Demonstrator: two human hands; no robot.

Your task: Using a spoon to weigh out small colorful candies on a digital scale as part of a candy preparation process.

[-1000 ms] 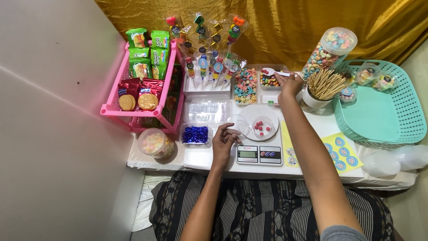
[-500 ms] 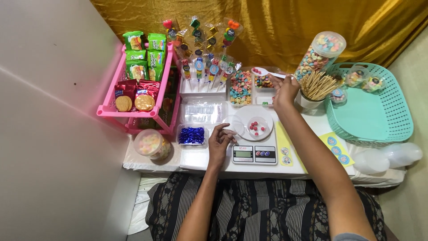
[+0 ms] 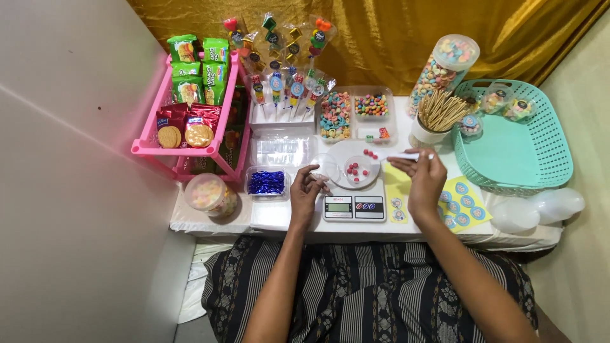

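Note:
My right hand (image 3: pixel 424 178) grips a white plastic spoon (image 3: pixel 397 156) with a few red candies on its bowl, held just over the clear dish (image 3: pixel 359 170). That dish holds several red candies and rests on a white digital scale (image 3: pixel 354 207). My left hand (image 3: pixel 307 189) is at the dish's left side, its fingers pinching a small clear round plastic lid (image 3: pixel 324 166). Behind the scale are clear trays of coloured ring candies (image 3: pixel 335 115) and small mixed candies (image 3: pixel 372 105).
A pink rack (image 3: pixel 184 150) of snack packs stands at left, with a round candy tub (image 3: pixel 210 194) and a tray of blue bits (image 3: pixel 267 182) nearby. At right are a cup of wooden sticks (image 3: pixel 438 115), a tall candy jar (image 3: pixel 443 68), a teal basket (image 3: pixel 516 155) and a sticker sheet (image 3: pixel 462 203).
My right hand has come back from the candy trays to the dish on the scale, bringing the spoon with red candies. The left hand stayed beside the dish.

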